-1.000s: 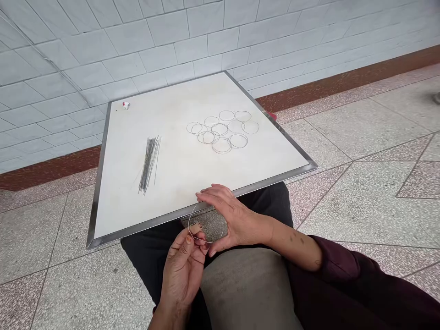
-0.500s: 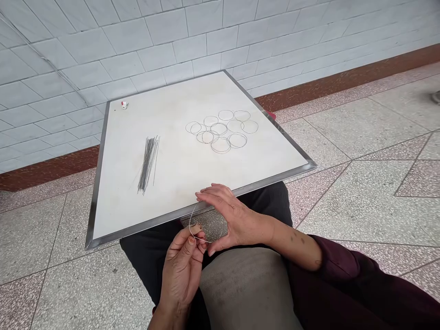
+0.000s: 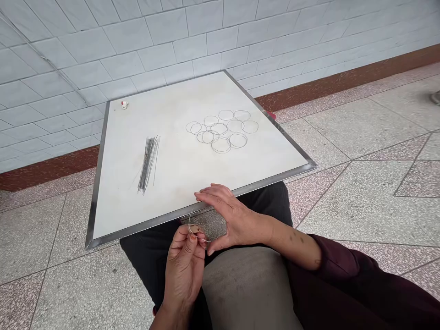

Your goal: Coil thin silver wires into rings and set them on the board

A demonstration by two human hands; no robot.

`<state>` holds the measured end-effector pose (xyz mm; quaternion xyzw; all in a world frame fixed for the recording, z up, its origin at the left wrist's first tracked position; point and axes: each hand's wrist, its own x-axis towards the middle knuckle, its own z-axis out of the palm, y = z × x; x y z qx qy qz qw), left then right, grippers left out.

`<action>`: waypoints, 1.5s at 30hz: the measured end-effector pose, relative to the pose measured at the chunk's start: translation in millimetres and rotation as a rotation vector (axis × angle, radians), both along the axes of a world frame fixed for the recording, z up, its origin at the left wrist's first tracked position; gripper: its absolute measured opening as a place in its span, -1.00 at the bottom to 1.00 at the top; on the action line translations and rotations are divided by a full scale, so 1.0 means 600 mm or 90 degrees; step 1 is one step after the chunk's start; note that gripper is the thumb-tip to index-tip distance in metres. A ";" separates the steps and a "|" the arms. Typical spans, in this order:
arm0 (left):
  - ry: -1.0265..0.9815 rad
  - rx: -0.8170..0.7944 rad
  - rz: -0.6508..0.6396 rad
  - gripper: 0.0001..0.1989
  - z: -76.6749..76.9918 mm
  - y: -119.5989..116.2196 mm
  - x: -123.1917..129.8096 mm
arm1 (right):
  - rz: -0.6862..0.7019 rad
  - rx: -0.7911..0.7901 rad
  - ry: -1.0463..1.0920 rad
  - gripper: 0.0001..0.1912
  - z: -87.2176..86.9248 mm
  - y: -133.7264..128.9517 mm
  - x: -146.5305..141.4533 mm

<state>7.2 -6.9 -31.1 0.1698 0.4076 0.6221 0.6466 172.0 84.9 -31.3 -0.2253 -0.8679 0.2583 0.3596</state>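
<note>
My left hand [image 3: 185, 261] is closed in a pinch on a thin, curved wire [image 3: 189, 222] just below the board's near edge. A beige wrap covers one of its fingertips. My right hand [image 3: 237, 217] curves around the wire's other side, thumb and fingers spread wide. The wire's lower end runs close to the right thumb; whether it touches is unclear. On the white board [image 3: 172, 178] lie several wire rings [image 3: 221, 145], some overlapping, and to the left a bundle of straight wires [image 3: 147, 165].
The metal-edged board spans my lap, its far side by a white tiled wall [image 3: 192, 36]. A small white and red object [image 3: 124, 105] sits at its far left corner. Speckled floor [image 3: 378, 197] shows around it.
My left hand has shifted slightly to the right, with the wire still pinched. The wire's right side, seen near my right palm before, is hard to see now. My right hand is nearly unmoved.
</note>
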 end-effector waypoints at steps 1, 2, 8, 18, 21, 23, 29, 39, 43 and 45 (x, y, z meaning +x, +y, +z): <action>-0.005 0.008 -0.003 -0.89 0.001 0.001 0.001 | -0.001 0.000 0.000 0.13 0.000 0.000 0.000; -0.010 0.014 -0.002 -0.89 0.001 0.003 0.002 | -0.001 -0.001 -0.002 0.12 0.000 0.000 0.000; -0.066 -0.005 0.064 -0.87 0.002 0.011 0.001 | -0.003 0.006 0.013 -0.03 0.002 -0.002 0.002; -0.127 -0.023 0.097 -0.80 0.004 0.016 -0.002 | 0.043 0.048 -0.001 -0.84 -0.001 -0.004 -0.014; -0.120 -0.022 0.102 -0.81 0.002 0.017 -0.001 | 0.049 0.050 -0.003 -0.85 -0.004 -0.004 -0.019; -0.117 -0.021 0.106 -0.82 0.001 0.018 0.000 | 0.055 0.044 0.007 -0.87 -0.004 -0.005 -0.022; -0.106 -0.032 0.111 -0.81 -0.001 0.019 0.001 | 0.050 0.023 0.040 -0.93 -0.001 -0.014 -0.030; -0.050 -0.032 0.107 -0.79 0.004 0.019 0.003 | 0.026 0.045 0.028 -0.95 -0.012 -0.017 -0.035; -0.040 -0.032 0.115 -0.79 0.001 0.017 0.002 | -0.001 0.046 0.021 -0.94 -0.016 -0.021 -0.038; -0.039 -0.035 0.123 -0.79 0.001 0.017 0.003 | -0.007 0.030 0.027 -0.93 -0.018 -0.024 -0.040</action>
